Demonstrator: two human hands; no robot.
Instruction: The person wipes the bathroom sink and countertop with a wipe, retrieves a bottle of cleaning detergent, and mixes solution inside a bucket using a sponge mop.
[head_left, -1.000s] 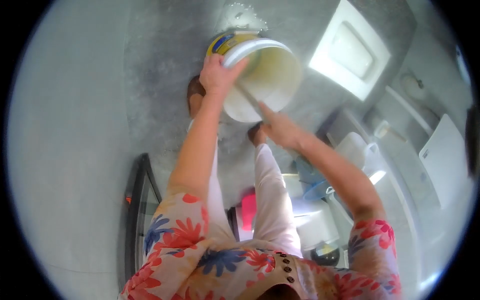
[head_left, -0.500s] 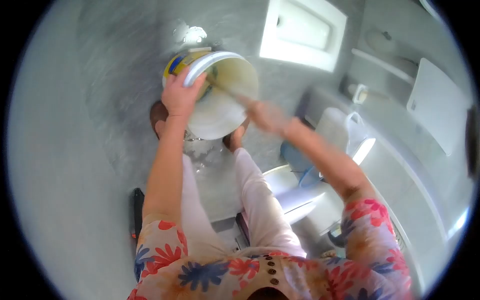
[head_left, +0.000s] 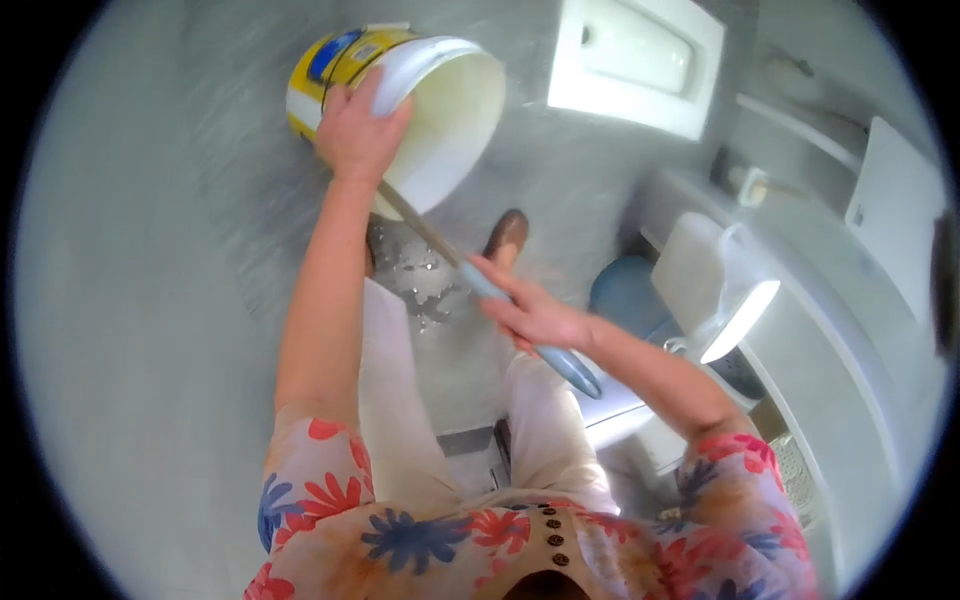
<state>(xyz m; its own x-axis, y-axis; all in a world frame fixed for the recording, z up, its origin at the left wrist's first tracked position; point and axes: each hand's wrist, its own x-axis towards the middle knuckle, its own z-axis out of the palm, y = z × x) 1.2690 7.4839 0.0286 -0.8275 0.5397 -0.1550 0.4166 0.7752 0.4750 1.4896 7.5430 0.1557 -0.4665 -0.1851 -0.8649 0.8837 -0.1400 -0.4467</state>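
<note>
A white bucket (head_left: 450,120) with a yellow and blue printed side is tilted over above the wet floor, its mouth toward me. My left hand (head_left: 362,130) grips its rim, thumb on the mouth's edge. My right hand (head_left: 525,305) is wrapped around the light blue grip of a long-handled tool (head_left: 435,237) with a narrow brownish shaft. The shaft's upper end passes behind my left wrist and the bucket's lower rim, so the tool's head is hidden. Below the bucket a puddle (head_left: 425,275) glistens on the grey floor.
A white squat toilet pan (head_left: 635,65) is set in the floor at the upper right. Right of me are a blue tub (head_left: 622,290), a white container (head_left: 690,265) and a low ledge. My brown shoe (head_left: 508,232) stands beside the puddle.
The bucket and my left hand have moved up and left, away from my feet. My right hand has come lower and nearer, and the tool's shaft is drawn partly out of the bucket.
</note>
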